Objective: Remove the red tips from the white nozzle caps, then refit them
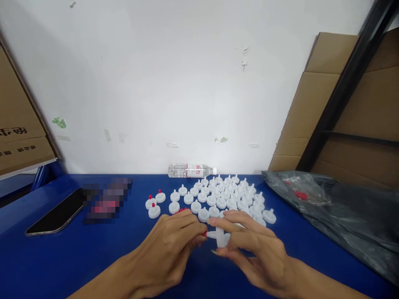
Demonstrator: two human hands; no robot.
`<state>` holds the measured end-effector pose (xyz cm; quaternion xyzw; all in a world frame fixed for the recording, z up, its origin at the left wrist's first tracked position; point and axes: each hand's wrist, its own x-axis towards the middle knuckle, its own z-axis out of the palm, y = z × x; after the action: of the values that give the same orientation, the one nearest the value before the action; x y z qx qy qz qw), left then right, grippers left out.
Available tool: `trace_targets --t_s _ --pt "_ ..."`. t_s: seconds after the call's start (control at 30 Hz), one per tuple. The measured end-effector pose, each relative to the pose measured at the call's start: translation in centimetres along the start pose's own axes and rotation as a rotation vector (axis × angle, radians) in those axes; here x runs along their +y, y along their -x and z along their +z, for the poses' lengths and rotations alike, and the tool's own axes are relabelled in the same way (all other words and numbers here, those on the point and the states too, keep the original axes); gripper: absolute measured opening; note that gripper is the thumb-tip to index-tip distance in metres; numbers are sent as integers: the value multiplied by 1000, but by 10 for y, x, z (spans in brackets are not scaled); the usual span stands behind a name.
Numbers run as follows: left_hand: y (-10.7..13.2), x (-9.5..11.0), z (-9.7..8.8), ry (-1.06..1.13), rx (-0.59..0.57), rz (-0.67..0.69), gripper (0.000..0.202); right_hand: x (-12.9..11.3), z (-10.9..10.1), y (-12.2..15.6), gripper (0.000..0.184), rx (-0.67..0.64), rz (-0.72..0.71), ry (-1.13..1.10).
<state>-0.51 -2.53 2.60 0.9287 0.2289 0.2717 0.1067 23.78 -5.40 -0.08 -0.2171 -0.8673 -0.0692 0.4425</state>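
My right hand (pixel 249 245) is closed round a white plastic cap (pixel 220 236), holding it on its side above the blue table (pixel 93 257). My left hand (pixel 173 241) pinches a small red tip (pixel 205 234) right at the cap's nozzle. Just beyond my fingers stand several white caps (pixel 224 195) in rows, nozzles up. Three caps with red tips (pixel 154 203) stand to the left of the rows. A few loose red tips (pixel 181 210) show just past my left hand's knuckles.
A clear water bottle (pixel 191 170) lies against the white wall. A black phone (pixel 56 216) lies at the left beside a blurred item (pixel 106 199). A black plastic bag (pixel 343 211) lies at the right, with cardboard boxes (pixel 352 108) and a black bar behind it.
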Motion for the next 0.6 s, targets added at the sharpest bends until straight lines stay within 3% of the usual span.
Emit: trace_targets --t_s 0.2,0.3,0.4,0.47,0.53,0.6 --pt "-4 0 0 58 17 -11 23 5 2 -3 22 15 -6 22" --pt "-8 3 -5 150 136 -24 21 7 0 -10 31 41 8 32" --pt "-10 9 -21 136 225 -73 19 6 -7 -17 37 28 -15 47" --pt "-11 8 -39 -10 202 -81 21 4 -13 -21 32 7 -27 78" --pt "-11 0 -58 -239 52 -119 21 2 -19 -24 18 -39 -31 149" --pt "-9 -12 -74 -399 -76 -268 17 1 -22 -24 13 -132 -2 275"
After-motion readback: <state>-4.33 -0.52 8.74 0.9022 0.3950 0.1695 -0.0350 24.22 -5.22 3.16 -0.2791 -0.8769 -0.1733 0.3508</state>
